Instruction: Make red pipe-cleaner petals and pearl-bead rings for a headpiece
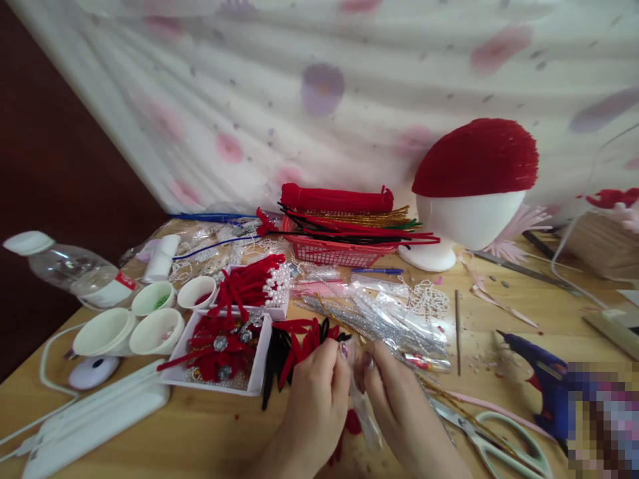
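Note:
Both my hands are together low in the middle of the view. My left hand (319,379) is closed, thumb against fingers, pinching one side of a small clear plastic bag (368,426). On its other side my right hand (392,392) pinches the same plastic, with the fingers curled in. The bag hangs crumpled between the hands, and its contents, if any, cannot be made out. Red and black fuzzy stems (299,346) lie just beyond my left hand. A round red piece (353,422) shows on the table below the hands.
Left stand a white box (259,372) of red flowers, paper cups (104,332), a bottle (100,279) and a white power strip (100,419). Behind are a red basket (339,254) of stems and a foam head (464,213) with a red cap. Scissors (479,439) and a glue gun (539,372) lie right.

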`<state>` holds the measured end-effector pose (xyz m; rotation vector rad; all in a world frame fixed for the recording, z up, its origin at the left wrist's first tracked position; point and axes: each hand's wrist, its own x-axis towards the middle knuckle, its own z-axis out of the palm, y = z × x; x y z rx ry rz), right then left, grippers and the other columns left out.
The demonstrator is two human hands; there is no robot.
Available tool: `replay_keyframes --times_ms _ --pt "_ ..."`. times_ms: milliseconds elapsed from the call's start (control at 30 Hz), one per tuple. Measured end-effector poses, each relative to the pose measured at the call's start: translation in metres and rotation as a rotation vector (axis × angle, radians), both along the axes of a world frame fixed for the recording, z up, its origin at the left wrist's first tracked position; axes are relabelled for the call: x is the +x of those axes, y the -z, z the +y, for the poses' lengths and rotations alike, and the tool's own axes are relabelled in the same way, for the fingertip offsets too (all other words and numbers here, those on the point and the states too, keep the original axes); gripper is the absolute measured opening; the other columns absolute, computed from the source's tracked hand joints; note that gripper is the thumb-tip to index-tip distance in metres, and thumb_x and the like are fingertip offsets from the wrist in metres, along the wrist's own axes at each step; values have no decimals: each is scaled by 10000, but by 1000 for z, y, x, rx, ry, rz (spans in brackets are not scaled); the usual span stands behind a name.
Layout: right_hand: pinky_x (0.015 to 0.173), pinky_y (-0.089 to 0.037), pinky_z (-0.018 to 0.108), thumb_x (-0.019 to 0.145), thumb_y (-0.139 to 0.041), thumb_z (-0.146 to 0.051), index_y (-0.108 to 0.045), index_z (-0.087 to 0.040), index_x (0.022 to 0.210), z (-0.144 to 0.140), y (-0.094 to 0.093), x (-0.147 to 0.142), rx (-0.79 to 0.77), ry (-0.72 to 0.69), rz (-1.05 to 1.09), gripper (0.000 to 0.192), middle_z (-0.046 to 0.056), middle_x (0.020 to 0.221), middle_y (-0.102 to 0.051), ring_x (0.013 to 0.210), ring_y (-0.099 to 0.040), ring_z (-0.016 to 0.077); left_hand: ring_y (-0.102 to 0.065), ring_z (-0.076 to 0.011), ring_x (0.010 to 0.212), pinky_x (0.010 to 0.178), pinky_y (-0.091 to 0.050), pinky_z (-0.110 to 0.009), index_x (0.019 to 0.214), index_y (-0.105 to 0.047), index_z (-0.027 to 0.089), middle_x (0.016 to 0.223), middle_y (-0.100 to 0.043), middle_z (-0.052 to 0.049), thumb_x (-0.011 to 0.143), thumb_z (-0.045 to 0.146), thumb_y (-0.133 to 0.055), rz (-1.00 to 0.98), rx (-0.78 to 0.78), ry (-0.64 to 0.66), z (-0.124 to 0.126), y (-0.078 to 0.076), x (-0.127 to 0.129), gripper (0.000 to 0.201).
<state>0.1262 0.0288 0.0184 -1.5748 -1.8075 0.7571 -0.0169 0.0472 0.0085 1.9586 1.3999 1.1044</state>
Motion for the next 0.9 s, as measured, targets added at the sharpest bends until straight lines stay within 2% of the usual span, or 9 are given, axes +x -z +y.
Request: replay_keyframes --times_ms 100,233,400,667,900 --pt "559 -397 256 1051 -291 -371 -427 -241 782 1 1 1 40 58 70 328 -25 650 -532 574 -522 160 -541 -135 491 486 -384 -225 701 -344 255 561 -518 32 979 176 -321 -71 -35 -69 3 1 -3 290" --pt "519 -360 241 1039 -370 -418 -420 -236 738 5 0 -10 63 54 49 356 -35 621 -520 549 -497 148 -601 -142 520 505 -404 -226 723 -388 248 586 -576 18 959 150 -352 -41 56 -19 3 -1 -2 258" --pt "486 -337 250 1001 -349 -280 -372 -250 733 9 1 -22 161 111 -53 271 -30 577 -539 478 -495 155 -618 -148 499 488 -384 -234 719 -410 246 576 -606 8 949 124 -350 40 84 -18 0 -2 4 267" --pt "437 -305 244 956 -365 -226 -313 -272 725 9 5 -14 206 126 -172 241 -49 508 -483 406 -469 156 -588 -168 478 468 -351 -255 698 -362 261 542 -568 14 946 145 -333 93 28 -98 5 3 4 275" --pt "487 -299 242 976 -367 -230 -343 -251 738 12 1 2 220 -27 -185 241 -44 572 -485 466 -450 139 -654 -188 599 554 -422 -261 788 -479 234 659 -650 -22 972 172 -334 50 8 -73 12 9 -6 242"
